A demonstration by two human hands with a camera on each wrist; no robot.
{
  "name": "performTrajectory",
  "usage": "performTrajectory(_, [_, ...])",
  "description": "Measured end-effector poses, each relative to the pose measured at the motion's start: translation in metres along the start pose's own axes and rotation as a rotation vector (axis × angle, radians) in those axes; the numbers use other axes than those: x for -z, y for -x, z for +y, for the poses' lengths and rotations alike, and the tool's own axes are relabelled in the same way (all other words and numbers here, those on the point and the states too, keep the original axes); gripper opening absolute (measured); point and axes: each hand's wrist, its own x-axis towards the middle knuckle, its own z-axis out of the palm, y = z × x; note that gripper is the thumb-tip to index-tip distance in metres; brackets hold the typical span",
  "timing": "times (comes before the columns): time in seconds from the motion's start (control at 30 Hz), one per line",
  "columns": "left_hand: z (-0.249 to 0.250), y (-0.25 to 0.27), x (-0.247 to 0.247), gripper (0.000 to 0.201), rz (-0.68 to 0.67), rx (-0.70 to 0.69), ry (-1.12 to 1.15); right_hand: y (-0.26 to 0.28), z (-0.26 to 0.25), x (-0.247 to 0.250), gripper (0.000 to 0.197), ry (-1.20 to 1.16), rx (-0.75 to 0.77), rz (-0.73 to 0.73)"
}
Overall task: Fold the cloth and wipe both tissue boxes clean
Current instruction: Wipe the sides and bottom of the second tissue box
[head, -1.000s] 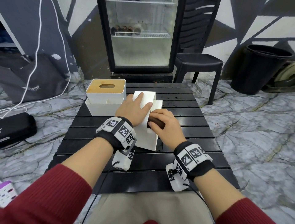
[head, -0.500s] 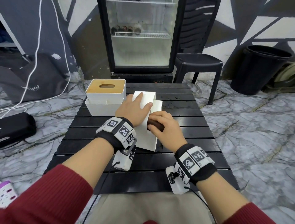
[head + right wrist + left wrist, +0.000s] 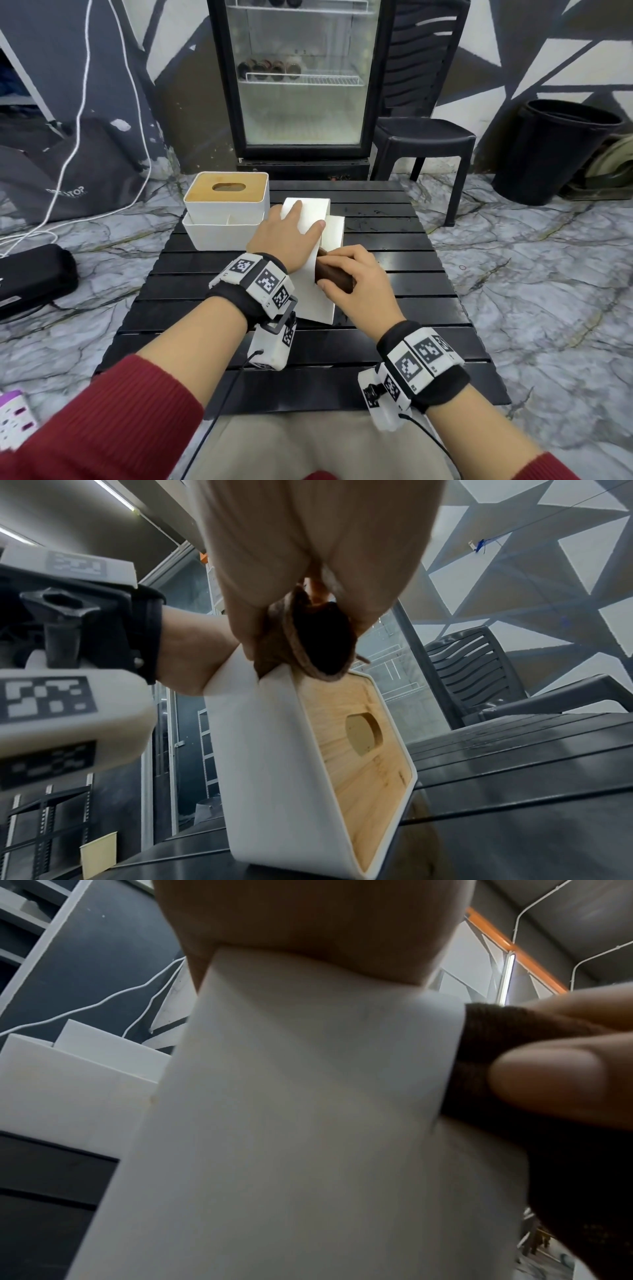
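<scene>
A white tissue box point(image 3: 310, 301) lies tipped on its side in the middle of the black slatted table point(image 3: 394, 301), its wooden lid point(image 3: 359, 737) facing right. My left hand point(image 3: 291, 233) rests flat on the upward face with fingers straight. My right hand point(image 3: 349, 277) grips a folded dark brown cloth point(image 3: 334, 274) and presses it against the box's upper right edge. The cloth point(image 3: 514, 1123) sits under the thumb in the left wrist view, and bunched in the fist point(image 3: 318, 642) in the right wrist view. The second tissue box point(image 3: 226, 205), white with a wooden top, stands upright at the back left.
A glass-door fridge point(image 3: 301, 85) stands behind the table, with a black plastic chair point(image 3: 424, 137) to its right and a black bin point(image 3: 555, 150) further right. A black case point(image 3: 30, 274) and a white cable point(image 3: 72, 144) lie on the marble floor at left.
My right hand has slid the cloth a little toward me along the box's upper right edge. The left hand and both boxes have stayed in place.
</scene>
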Motion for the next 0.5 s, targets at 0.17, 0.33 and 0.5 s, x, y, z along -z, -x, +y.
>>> performTrajectory(0.17, [0.004, 0.005, -0.003, 0.067, 0.020, 0.074, 0.036, 0.003, 0.002, -0.003, 0.027, 0.005, -0.002, 0.076])
performTrajectory(0.33, [0.006, 0.007, -0.003, 0.068, 0.034, 0.097, 0.040, 0.005, 0.002, -0.003, 0.028, 0.021, 0.006, 0.088])
performTrajectory(0.5, [0.003, 0.007, -0.001, 0.083, 0.019, 0.063, 0.023, 0.005, 0.000, 0.007, 0.029, 0.000, -0.030, 0.035])
